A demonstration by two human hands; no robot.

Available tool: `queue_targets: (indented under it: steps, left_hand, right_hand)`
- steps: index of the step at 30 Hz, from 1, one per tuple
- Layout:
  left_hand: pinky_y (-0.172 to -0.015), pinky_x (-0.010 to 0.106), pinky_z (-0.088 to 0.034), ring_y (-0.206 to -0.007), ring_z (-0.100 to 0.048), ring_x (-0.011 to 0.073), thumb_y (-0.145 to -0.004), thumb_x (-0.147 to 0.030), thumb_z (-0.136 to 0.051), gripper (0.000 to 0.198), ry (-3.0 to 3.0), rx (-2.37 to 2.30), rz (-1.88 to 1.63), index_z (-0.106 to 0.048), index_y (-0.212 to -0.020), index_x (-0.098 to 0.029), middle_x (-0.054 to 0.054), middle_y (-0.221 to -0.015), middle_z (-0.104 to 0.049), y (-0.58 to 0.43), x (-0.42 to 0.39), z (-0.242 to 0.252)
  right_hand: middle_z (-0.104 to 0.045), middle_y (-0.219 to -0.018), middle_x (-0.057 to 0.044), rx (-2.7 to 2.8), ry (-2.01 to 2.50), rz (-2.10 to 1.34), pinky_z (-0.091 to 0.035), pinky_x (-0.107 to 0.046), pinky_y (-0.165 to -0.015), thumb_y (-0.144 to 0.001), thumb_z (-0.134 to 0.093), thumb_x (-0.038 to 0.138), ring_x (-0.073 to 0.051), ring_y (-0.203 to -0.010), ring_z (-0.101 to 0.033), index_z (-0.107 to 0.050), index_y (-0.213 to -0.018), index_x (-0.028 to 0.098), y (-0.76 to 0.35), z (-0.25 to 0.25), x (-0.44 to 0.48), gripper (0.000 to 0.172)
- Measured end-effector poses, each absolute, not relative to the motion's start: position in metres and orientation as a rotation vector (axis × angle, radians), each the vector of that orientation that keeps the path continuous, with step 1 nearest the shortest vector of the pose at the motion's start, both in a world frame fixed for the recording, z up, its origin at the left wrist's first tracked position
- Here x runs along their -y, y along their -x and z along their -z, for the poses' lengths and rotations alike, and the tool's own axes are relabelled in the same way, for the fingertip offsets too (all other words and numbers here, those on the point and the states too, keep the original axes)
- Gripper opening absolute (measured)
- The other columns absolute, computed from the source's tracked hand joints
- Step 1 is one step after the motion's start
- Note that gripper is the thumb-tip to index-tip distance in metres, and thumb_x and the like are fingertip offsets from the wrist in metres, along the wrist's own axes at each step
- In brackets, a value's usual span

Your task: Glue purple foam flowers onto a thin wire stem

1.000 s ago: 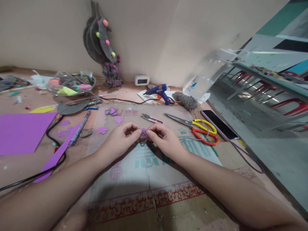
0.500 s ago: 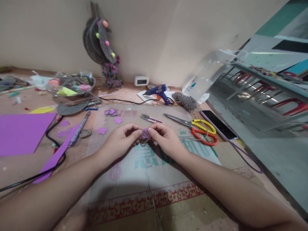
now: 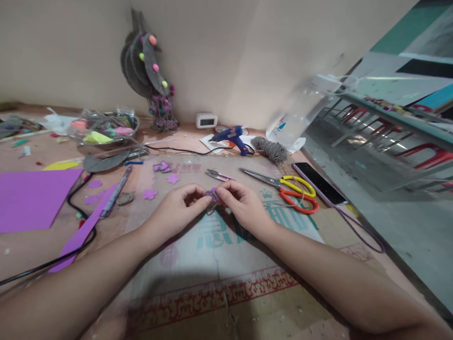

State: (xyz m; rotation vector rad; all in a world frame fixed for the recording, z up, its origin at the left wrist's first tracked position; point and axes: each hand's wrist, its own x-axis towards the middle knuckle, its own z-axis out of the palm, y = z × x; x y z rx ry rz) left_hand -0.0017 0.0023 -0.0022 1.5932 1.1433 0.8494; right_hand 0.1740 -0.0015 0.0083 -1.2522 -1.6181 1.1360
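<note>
Between my hands is a small purple foam flower (image 3: 213, 194) with grey cord along it. My left hand (image 3: 180, 204) pinches its left side between thumb and forefinger. From the other side, the thumb and fingertips of my right hand (image 3: 244, 206) close on it. A short loop of grey cord (image 3: 211, 210) hangs just below the fingertips. Loose purple flower cutouts (image 3: 173, 178) lie beyond my left hand, beside a cord-edged purple piece (image 3: 162, 166). Thread snips (image 3: 219, 175) rest just past my fingers.
Scissors with yellow and red handles (image 3: 297, 192) and a phone (image 3: 319, 184) lie to the right. Farther back are a blue glue gun (image 3: 231, 137), grey cord (image 3: 271, 149) and a small clock (image 3: 206, 120). Purple sheet (image 3: 35, 198), a pen (image 3: 116, 192) and a black cable (image 3: 76, 200) are left.
The purple flower has turned slightly between my fingertips, and my left fingers have shifted a little on it. The whole view has moved slightly.
</note>
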Motion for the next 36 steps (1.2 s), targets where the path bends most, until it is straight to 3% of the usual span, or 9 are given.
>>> queue_targets:
  steps: [4,6,9,14,19,23,29,32,36]
  left_hand:
    - [-0.059,0.023,-0.042,-0.062,-0.055,0.0114,-0.081,-0.033,-0.057,0.017,-1.557,-1.135,-0.911,-0.060,-0.077,-0.017,-0.002,-0.069,-0.061,0.002,-0.004,0.003]
    - [-0.057,0.022,-0.041,-0.060,-0.054,0.0110,-0.081,-0.034,-0.057,0.018,-1.539,-1.138,-0.931,-0.059,-0.076,-0.017,-0.002,-0.068,-0.061,0.003,-0.005,0.004]
    - [-0.057,0.023,-0.040,-0.059,-0.053,0.0112,-0.080,-0.037,-0.058,0.020,-1.519,-1.165,-0.939,-0.059,-0.077,-0.017,-0.003,-0.065,-0.060,0.005,-0.007,0.006]
    - [-0.057,0.023,-0.040,-0.060,-0.055,0.0121,-0.080,-0.036,-0.059,0.019,-1.516,-1.212,-0.921,-0.061,-0.078,-0.017,-0.002,-0.065,-0.060,0.005,-0.007,0.004]
    - [-0.057,0.022,-0.040,-0.062,-0.057,0.0120,-0.082,-0.036,-0.057,0.019,-1.457,-1.121,-0.928,-0.059,-0.076,-0.017,-0.002,-0.065,-0.060,0.002,-0.006,0.005]
    - [-0.056,0.022,-0.039,-0.060,-0.054,0.0110,-0.084,-0.036,-0.055,0.021,-1.490,-1.099,-0.933,-0.058,-0.074,-0.017,-0.003,-0.064,-0.058,0.002,-0.006,0.007]
    - [-0.055,0.023,-0.039,-0.058,-0.053,0.0111,-0.083,-0.036,-0.055,0.021,-1.498,-1.110,-0.939,-0.059,-0.075,-0.017,-0.003,-0.063,-0.057,0.002,-0.006,0.007]
    - [-0.055,0.023,-0.039,-0.059,-0.053,0.0117,-0.083,-0.037,-0.055,0.022,-1.510,-1.127,-0.943,-0.059,-0.076,-0.017,-0.002,-0.063,-0.058,0.003,-0.006,0.006]
    - [-0.055,0.022,-0.038,-0.059,-0.052,0.0113,-0.083,-0.035,-0.054,0.021,-1.535,-1.154,-0.923,-0.059,-0.074,-0.017,-0.003,-0.063,-0.058,0.002,-0.005,0.003]
  right_hand:
    - [-0.054,-0.070,0.002,1.552,1.161,-1.332,-0.042,-0.022,-0.053,-0.089,-0.048,0.040,-0.009,-0.056,-0.050,-0.059,-0.100,0.017,-0.173,-0.009,0.000,0.028]
    - [-0.056,-0.081,0.001,1.476,1.109,-1.515,-0.041,-0.022,-0.048,-0.082,-0.059,0.036,-0.006,-0.050,-0.049,-0.048,-0.120,0.021,-0.172,-0.008,-0.001,0.043]
    - [-0.059,-0.086,0.002,1.430,1.081,-1.679,-0.038,-0.020,-0.042,-0.076,-0.066,0.028,-0.004,-0.043,-0.046,-0.035,-0.131,0.024,-0.171,-0.008,-0.001,0.064]
    - [-0.046,-0.054,0.010,1.491,1.116,-1.609,-0.032,-0.017,-0.043,-0.081,-0.061,0.026,-0.006,-0.045,-0.041,-0.044,-0.125,0.018,-0.176,-0.018,0.000,0.048]
    - [-0.052,-0.061,0.005,1.533,1.122,-1.374,-0.030,-0.019,-0.043,-0.089,-0.050,0.038,-0.007,-0.046,-0.040,-0.052,-0.116,0.018,-0.184,-0.019,-0.005,0.034]
    - [-0.057,-0.077,0.002,1.453,1.187,-1.182,-0.033,-0.020,-0.043,-0.085,-0.055,0.039,-0.005,-0.047,-0.041,-0.054,-0.105,0.020,-0.188,-0.013,-0.011,0.028]
    - [-0.054,-0.066,0.004,1.458,1.215,-1.039,-0.034,-0.020,-0.045,-0.083,-0.059,0.038,-0.005,-0.046,-0.041,-0.050,-0.072,0.018,-0.190,-0.017,-0.010,0.024]
    - [-0.053,-0.060,0.004,1.509,1.204,-1.226,-0.039,-0.022,-0.047,-0.090,-0.046,0.043,-0.007,-0.045,-0.046,-0.055,-0.080,0.017,-0.186,-0.018,-0.006,0.029]
    - [-0.059,-0.076,0.002,1.457,1.149,-1.426,-0.039,-0.021,-0.046,-0.082,-0.059,0.034,-0.006,-0.049,-0.048,-0.051,-0.104,0.019,-0.178,-0.015,-0.003,0.027]
